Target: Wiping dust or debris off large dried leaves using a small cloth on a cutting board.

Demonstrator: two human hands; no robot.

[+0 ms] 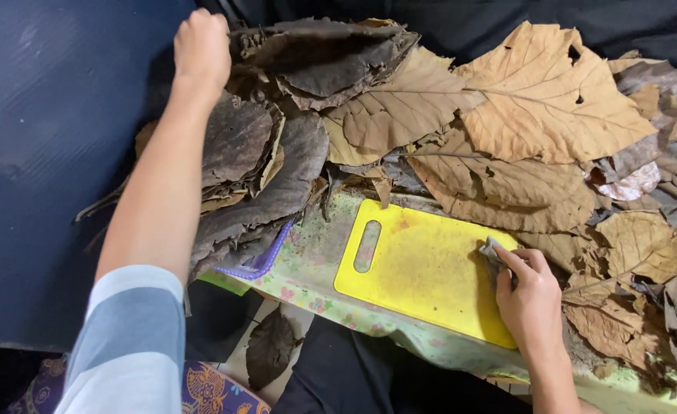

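Near right: right hand (532, 295) pinching a small grey cloth (493, 253), pressing it onto the yellow cutting board (422, 272), long axis running left-far to right-near. Far left: left hand (201, 46) clenching, apparently gripping the dark dried leaves (308, 57) just right of it, fingers hidden. Pale brown leaves (537, 96) lying far right.

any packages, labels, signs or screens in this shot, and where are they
None in view: no package, label, sign or screen.
What is there: a plain yellow cutting board with a handle slot, unprinted, on a floral-patterned table.
The right hand presses a small grey cloth on the board.
The left hand reaches into a pile of dry brown leaves.
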